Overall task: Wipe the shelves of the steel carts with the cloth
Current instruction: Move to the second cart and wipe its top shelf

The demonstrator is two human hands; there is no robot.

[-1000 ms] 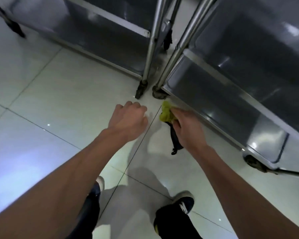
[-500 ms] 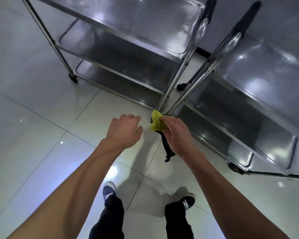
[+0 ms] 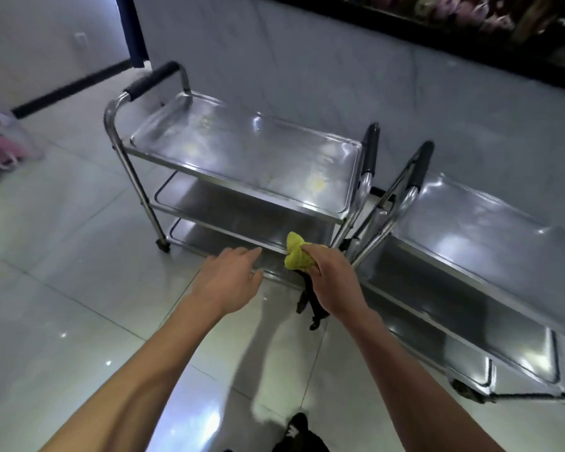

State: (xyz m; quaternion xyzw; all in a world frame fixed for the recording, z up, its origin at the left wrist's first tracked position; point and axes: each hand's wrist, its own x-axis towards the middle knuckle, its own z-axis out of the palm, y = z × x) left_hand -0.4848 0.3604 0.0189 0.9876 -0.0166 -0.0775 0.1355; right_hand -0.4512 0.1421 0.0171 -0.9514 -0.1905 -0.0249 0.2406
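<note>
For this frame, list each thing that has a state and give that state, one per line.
Yellow cloth: bunched, gripped in the right hand, off the shelves.
Right hand: fingers curled round the cloth.
Left hand: empty, fingers relaxed, touching nothing.
Left three-shelf steel cart: upright, top shelf bare.
Right steel cart: upright, top shelf bare.
Black strap: hanging below the right hand.

Single head cam, worn on me, aimed forward and down over my arms. Left steel cart [image 3: 242,164] near at 12 o'clock, right steel cart [image 3: 490,256] at 2 o'clock; floor [image 3: 62,288] close below.
</note>
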